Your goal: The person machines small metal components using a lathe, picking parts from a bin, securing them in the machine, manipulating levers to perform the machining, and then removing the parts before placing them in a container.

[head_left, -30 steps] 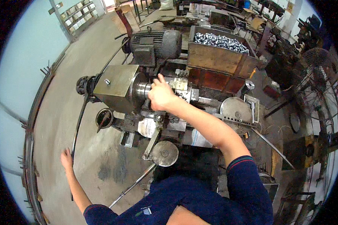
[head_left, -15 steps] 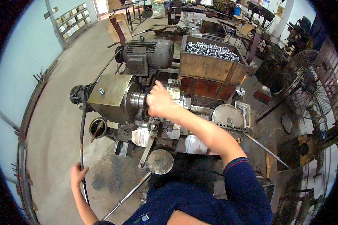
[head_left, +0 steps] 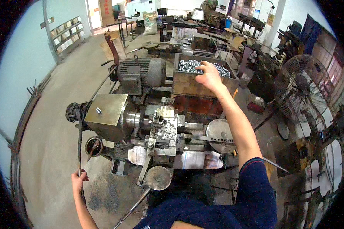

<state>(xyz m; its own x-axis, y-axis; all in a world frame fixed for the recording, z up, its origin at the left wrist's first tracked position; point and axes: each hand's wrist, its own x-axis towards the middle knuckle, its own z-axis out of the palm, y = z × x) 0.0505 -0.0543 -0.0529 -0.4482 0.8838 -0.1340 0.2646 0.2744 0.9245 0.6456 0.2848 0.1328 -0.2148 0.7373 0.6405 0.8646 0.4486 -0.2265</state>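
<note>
I stand at a small metal lathe (head_left: pixel 156 129). My right hand (head_left: pixel 209 76) reaches far forward over a rusty box (head_left: pixel 191 86) filled with shiny metal parts (head_left: pixel 187 65); its fingers rest among the parts, and whether it holds one is hidden. My left hand (head_left: pixel 78 179) grips a long dark lever bar (head_left: pixel 80 149) that rises at the lathe's left end. The chuck (head_left: pixel 133 119) sits beside a brass-coloured headstock cover (head_left: pixel 106 109). Metal chips lie on the tool slide (head_left: pixel 163 129).
A grey electric motor (head_left: pixel 139 74) sits behind the headstock. A round handwheel (head_left: pixel 159 177) and a round metal disc (head_left: pixel 219 130) stand at the near side. A caged floor fan (head_left: pixel 299 93) is at right. Concrete floor (head_left: pixel 49 126) lies left; more machines are at the back.
My right hand has left the chuck area and moved up to the box of parts. My left hand has closed on the lever bar. The view has tilted forward.
</note>
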